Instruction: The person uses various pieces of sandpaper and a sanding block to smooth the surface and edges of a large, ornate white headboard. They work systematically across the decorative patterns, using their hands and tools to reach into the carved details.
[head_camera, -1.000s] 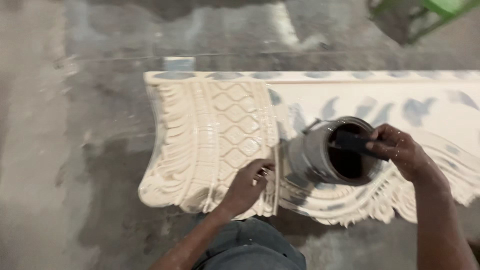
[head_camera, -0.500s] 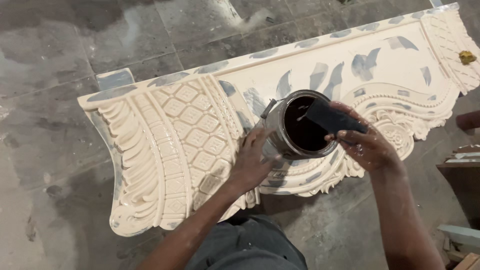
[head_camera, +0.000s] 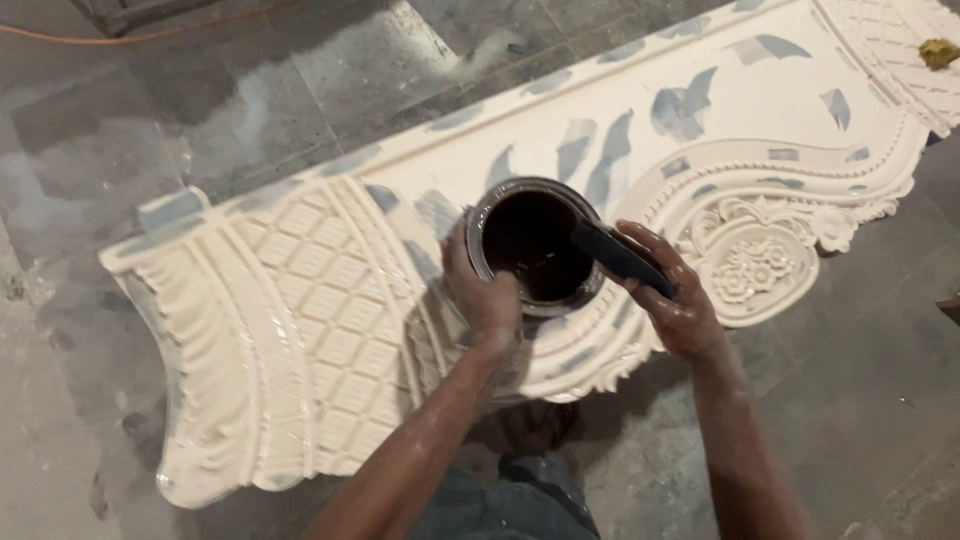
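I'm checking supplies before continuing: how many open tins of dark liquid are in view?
1. A round metal tin of dark liquid sits on the cream carved ornamental panel, gripped by the left hand, while the right hand dips a black-handled tool in. Others may lie off-frame.

Round metal can (head_camera: 535, 245), dull grey rim, glossy dark liquid inside. Cream carved ornamental panel (head_camera: 300, 330), matt, ridged relief, smooth grey-blue patches. Rough, stained grey concrete floor (head_camera: 250, 90). Black matt brush handle (head_camera: 620, 257).
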